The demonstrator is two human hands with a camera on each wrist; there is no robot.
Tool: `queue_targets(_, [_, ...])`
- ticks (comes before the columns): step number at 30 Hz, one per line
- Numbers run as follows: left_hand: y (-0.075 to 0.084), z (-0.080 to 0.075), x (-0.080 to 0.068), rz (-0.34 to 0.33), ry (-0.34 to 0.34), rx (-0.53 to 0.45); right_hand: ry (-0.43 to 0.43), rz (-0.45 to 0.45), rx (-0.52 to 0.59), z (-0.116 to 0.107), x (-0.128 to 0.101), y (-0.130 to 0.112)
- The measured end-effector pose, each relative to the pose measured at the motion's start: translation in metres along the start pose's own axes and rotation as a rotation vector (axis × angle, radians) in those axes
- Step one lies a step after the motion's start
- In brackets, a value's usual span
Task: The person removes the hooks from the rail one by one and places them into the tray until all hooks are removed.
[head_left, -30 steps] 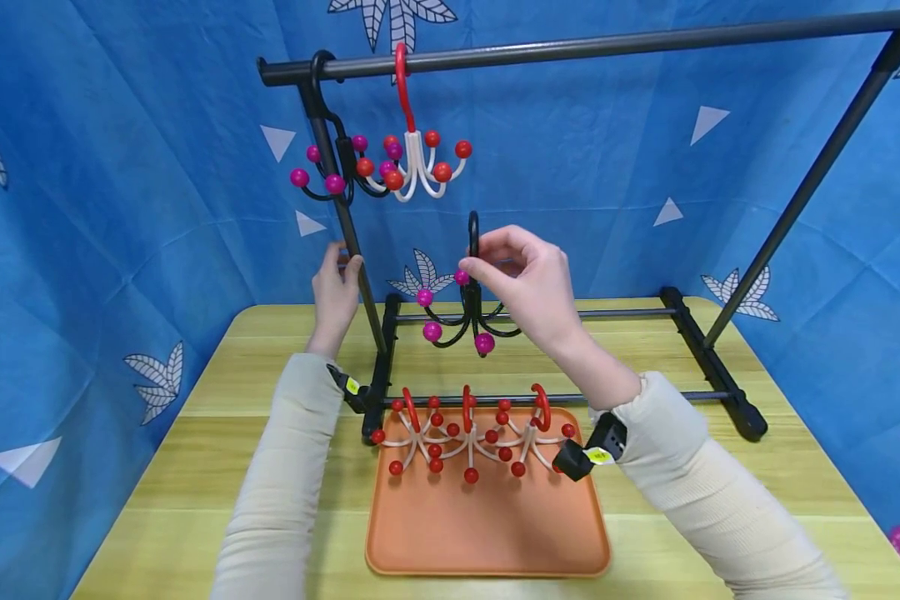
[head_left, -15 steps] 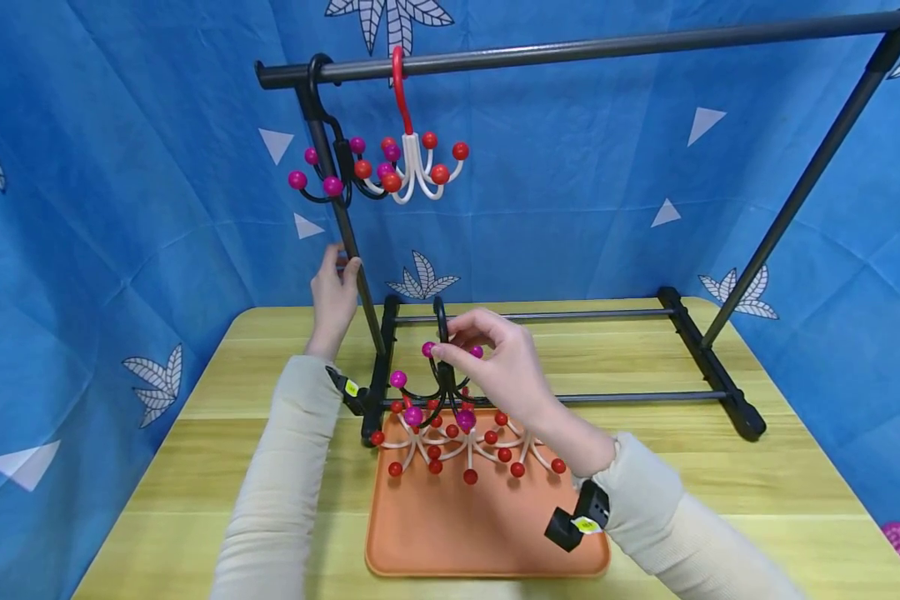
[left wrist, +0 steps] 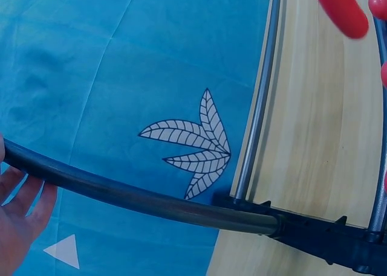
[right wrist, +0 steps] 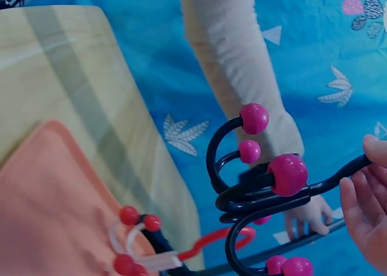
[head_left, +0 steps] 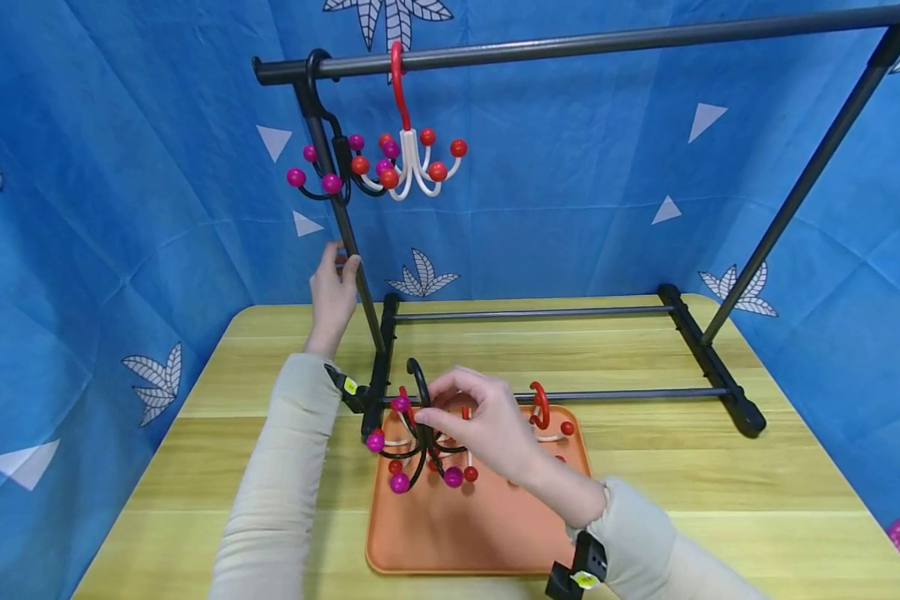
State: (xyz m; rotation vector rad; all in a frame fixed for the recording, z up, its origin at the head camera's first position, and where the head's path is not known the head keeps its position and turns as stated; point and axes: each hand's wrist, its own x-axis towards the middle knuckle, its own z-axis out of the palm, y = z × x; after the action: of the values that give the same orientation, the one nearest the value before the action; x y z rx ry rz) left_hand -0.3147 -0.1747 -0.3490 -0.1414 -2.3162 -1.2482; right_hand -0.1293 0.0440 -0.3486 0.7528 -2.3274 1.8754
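Right hand [head_left: 487, 425] pinching black multi-hook hanger [head_left: 417, 437] over orange tray [head_left: 487, 533]; left hand [head_left: 333, 296], at 10 o'clock, gripping rack post [head_left: 345, 233].

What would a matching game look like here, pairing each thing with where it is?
Things:
1. black hook hanger with pink balls
2. white hook hanger with a red hook
3. left hand
4. orange tray

Places:
A. lying on the table
B. hanging from the top rail
C. gripping the rack's upright post
D. held in the right hand above the tray

Pairs: 1-D, 2-B, 3-C, 4-A
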Motion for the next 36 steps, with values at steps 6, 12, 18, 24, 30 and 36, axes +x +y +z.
queue_targets(6, [-0.001, 0.000, 0.000, -0.019, -0.005, -0.010, -0.046, 0.074, 0.034, 0.012, -0.009, 0.009])
queue_targets(12, [-0.001, 0.001, 0.001, -0.015, -0.002, -0.009, -0.074, 0.184, 0.050, 0.022, -0.015, 0.015])
queue_targets(18, [-0.002, 0.001, 0.000, -0.008, 0.001, -0.016, -0.086, 0.200, 0.059, 0.032, -0.020, 0.035])
queue_targets(24, [-0.001, 0.000, -0.001, -0.009, -0.005, -0.019, -0.092, 0.168, 0.057, 0.038, -0.024, 0.051])
queue_targets(30, [-0.002, 0.001, 0.000, -0.006, 0.002, -0.011, -0.138, 0.082, -0.013, 0.044, -0.030, 0.060])
queue_targets(36, [-0.002, 0.001, -0.001, -0.011, -0.002, -0.009, -0.172, 0.045, -0.108, 0.048, -0.039, 0.071])
